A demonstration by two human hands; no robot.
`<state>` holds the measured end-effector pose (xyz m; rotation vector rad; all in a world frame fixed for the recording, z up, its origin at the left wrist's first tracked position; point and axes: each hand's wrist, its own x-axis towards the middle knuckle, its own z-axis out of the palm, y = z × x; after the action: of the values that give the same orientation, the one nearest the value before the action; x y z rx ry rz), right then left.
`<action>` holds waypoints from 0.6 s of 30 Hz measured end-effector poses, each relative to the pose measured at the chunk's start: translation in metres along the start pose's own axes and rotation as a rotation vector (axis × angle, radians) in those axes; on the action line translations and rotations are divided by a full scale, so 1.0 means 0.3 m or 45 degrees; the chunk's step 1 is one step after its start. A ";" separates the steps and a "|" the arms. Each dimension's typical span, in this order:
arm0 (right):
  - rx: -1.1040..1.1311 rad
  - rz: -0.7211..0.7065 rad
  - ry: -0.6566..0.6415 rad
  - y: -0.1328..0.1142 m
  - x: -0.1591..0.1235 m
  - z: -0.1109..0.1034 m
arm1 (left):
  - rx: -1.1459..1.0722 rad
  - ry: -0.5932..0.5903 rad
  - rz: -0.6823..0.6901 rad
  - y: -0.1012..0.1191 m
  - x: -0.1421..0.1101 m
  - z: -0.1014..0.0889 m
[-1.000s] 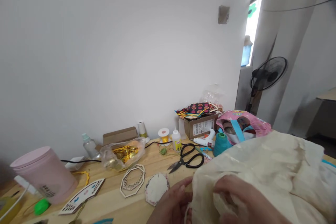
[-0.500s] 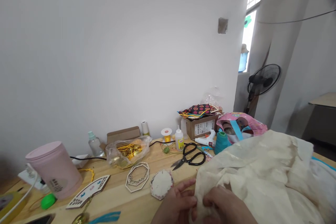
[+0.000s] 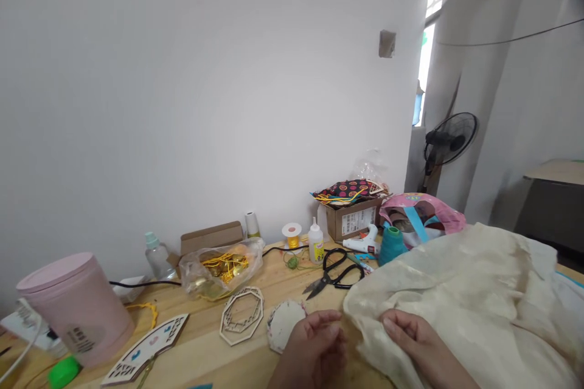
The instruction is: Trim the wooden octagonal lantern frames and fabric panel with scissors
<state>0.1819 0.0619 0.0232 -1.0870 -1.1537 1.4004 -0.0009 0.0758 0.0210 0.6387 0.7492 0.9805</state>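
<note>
Fingers (image 3: 398, 329) of the right hand (image 3: 417, 340) meet over the cloth (image 3: 465, 279); whether those of the left hand (image 3: 314, 343), curled near the disc (image 3: 283, 321), meet I cannot tell.

The cloth (image 3: 460, 298) is cream, the thread cone (image 3: 391, 248) teal.

Pink lidded canister (image 3: 75, 313); scissors (image 3: 325, 279) near glue bottle (image 3: 316, 246); standing fan (image 3: 444, 140)
</note>
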 end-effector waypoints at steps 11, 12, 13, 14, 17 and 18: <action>0.086 0.073 0.052 -0.012 -0.010 0.028 | 0.338 -0.237 0.167 -0.050 -0.002 0.017; 0.067 0.069 0.060 -0.006 -0.008 0.028 | 0.331 -0.174 0.148 -0.060 0.004 0.005; 0.046 0.075 0.060 -0.001 -0.005 0.027 | 0.326 -0.128 0.127 -0.067 0.010 -0.008; 0.024 0.080 0.056 0.003 -0.003 0.025 | 0.317 -0.091 0.105 -0.072 0.014 -0.018; 0.000 0.067 0.008 0.006 0.002 0.016 | 0.297 0.008 0.034 -0.075 0.017 -0.034; 0.016 0.062 -0.013 0.004 0.002 0.013 | 0.297 0.015 0.017 -0.072 0.015 -0.033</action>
<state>0.1779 0.0621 0.0226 -1.1066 -1.1315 1.4504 0.0034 0.0723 -0.0026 0.8414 0.8781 0.9168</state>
